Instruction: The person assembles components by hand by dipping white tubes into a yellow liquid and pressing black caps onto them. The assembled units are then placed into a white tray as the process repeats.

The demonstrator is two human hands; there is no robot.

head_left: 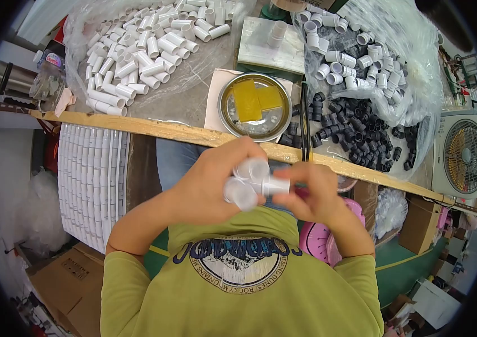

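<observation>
In front of my chest, over my lap, my left hand (209, 178) is closed around white plastic pipe fittings (243, 194), whose round open ends face up. The fingers of my right hand (318, 192) pinch another white pipe fitting (275, 186) from the right, and it meets the ones in my left hand. Both hands are slightly blurred. Just beyond them, at the table edge, a round metal dish (260, 136) holds yellow slabs (247, 100).
White pipe pieces (154, 67) are heaped at the back left. On the right lie black fittings (359, 132) and bagged white fittings (370, 62). A metal block (255, 48) stands behind the dish. A wooden strip (154, 126) edges the table; a fan (463, 151) stands far right.
</observation>
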